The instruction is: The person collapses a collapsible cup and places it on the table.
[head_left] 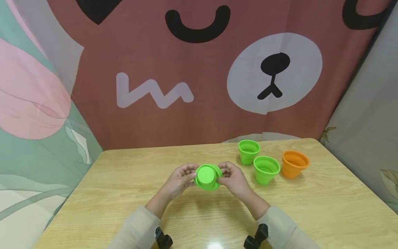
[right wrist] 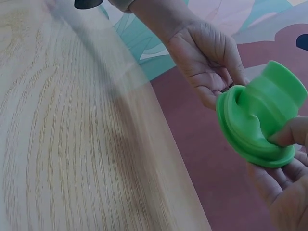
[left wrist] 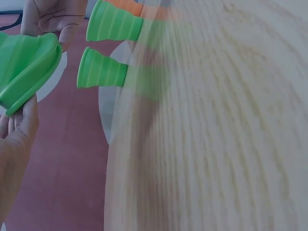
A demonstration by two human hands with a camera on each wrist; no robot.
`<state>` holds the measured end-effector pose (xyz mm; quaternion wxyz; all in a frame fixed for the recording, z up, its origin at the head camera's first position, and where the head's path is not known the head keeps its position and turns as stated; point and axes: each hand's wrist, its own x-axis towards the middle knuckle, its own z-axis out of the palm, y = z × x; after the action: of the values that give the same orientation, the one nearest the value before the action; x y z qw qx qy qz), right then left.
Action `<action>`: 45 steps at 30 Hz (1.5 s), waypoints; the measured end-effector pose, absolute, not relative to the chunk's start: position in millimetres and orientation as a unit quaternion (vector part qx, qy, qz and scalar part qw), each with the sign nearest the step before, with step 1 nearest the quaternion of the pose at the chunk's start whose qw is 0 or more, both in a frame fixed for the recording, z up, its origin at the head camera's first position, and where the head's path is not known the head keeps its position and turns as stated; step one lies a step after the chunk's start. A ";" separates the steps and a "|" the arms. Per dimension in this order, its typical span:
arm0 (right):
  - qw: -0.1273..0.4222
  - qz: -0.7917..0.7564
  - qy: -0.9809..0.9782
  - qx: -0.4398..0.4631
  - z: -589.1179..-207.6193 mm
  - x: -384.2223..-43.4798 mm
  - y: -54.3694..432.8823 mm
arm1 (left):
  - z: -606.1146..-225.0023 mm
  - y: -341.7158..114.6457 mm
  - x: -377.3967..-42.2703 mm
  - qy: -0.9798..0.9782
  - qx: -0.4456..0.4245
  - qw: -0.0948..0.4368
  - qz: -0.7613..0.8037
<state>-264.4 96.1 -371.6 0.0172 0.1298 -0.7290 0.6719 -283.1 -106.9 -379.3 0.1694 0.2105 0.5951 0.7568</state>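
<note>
Between my two hands, above the table, is a green collapsible cup, its round base turned toward the head camera. In the right wrist view its wall is partly folded and dented near the wide rim. My left hand pinches the rim on the left side, thumb in front. On the opposite side my right hand grips the rim, and the thumb presses into the folded wall. The left wrist view catches the cup's ribbed side at its edge.
Right of my hands, a green cup stands upright and expanded. Behind it is another green cup, and an orange cup stands to its right. The wooden table ends at a printed bear curtain.
</note>
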 end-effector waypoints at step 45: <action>-0.110 0.838 -0.481 0.231 -376.6 -253.2 90.6 | -376.1 -124.3 -280.6 0.471 0.264 0.186 0.821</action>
<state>-253.2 90.6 -376.6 -0.1103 0.2312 -0.4814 0.8382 -280.6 -124.3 -376.1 0.1864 0.2641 0.4712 0.8206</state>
